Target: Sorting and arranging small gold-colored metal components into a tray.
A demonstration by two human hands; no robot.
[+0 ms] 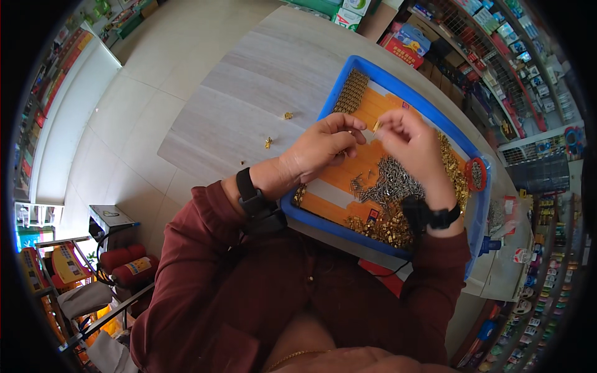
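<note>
Both hands hover over a blue tray [352, 65] with an orange and white bottom. My right hand [410, 137] pinches a small gold-coloured metal piece [376, 126] between thumb and fingertips. Just left of it, my left hand [326, 144] has its fingers curled together; whatever lies in them is too small or hidden to make out. Under and beside the right forearm lie a heap of silver screws [393, 180] and loose gold-coloured metal parts [388, 231]. Neat rows of brass-coloured pieces [352, 92] fill the tray's far left corner.
A small red dish [476, 174] of silver bits sits at the tray's right side. Two gold-coloured pieces, one farther [288, 115] and one nearer [268, 143], lie on the wooden table [230, 93]. Stocked shelves [497, 68] stand at right; red fire extinguishers [134, 270] are at lower left.
</note>
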